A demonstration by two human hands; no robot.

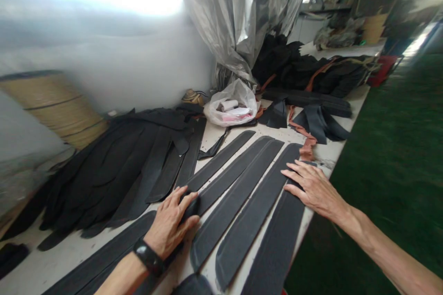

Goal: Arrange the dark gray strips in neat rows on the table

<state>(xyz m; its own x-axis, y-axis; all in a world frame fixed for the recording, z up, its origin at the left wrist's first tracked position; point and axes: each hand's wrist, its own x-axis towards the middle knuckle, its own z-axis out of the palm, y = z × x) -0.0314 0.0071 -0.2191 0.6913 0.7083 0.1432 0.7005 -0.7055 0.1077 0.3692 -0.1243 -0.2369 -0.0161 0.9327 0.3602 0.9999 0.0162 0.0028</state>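
Several long dark grey padded strips [242,203] lie side by side on a white table [328,152]. My left hand [171,226], with a black band on the wrist, lies on the leftmost strips, its fingers curled over a strip's edge. My right hand [311,186] rests flat with fingers spread on the rightmost strip [277,244], near the table's right edge.
A heap of black fabric pieces [117,166] lies at the left, with a tan spool [51,106] behind it. A white plastic bag [230,106] sits at the back centre under a silver curtain [242,18]. More black material [311,73] is piled far right. Green floor [391,156] lies beyond the table edge.
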